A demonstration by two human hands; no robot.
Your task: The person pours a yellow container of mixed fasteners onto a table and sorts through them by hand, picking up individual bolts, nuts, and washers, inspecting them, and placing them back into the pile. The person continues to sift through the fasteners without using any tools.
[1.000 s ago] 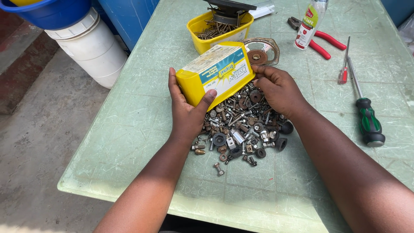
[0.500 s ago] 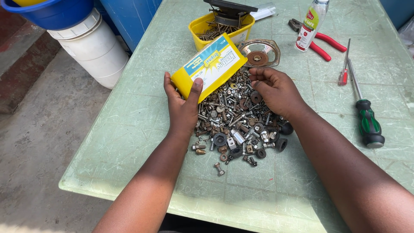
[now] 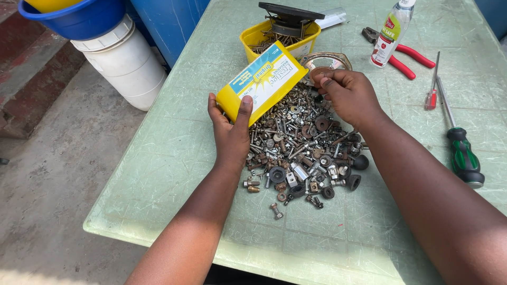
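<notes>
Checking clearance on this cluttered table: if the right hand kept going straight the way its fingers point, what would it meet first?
The right hand points left and slightly away, so it would probably meet the yellow box in the left hand first; depth is unclear.

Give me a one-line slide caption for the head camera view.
Left hand tilts a yellow box over a pile of bolts and nuts; right hand pinches a small piece.

The yellow box (image 3: 261, 84) at upper centre looks like glossy printed plastic. Below it, the pile of screws and bolts (image 3: 303, 148) is bare metal, some bright, some dull and rusty, with matt black rubber washers among it. The pale green counter (image 3: 174, 158) is smooth but scuffed. The screwdriver (image 3: 459, 142) at right has a glossy green plastic handle.
</notes>
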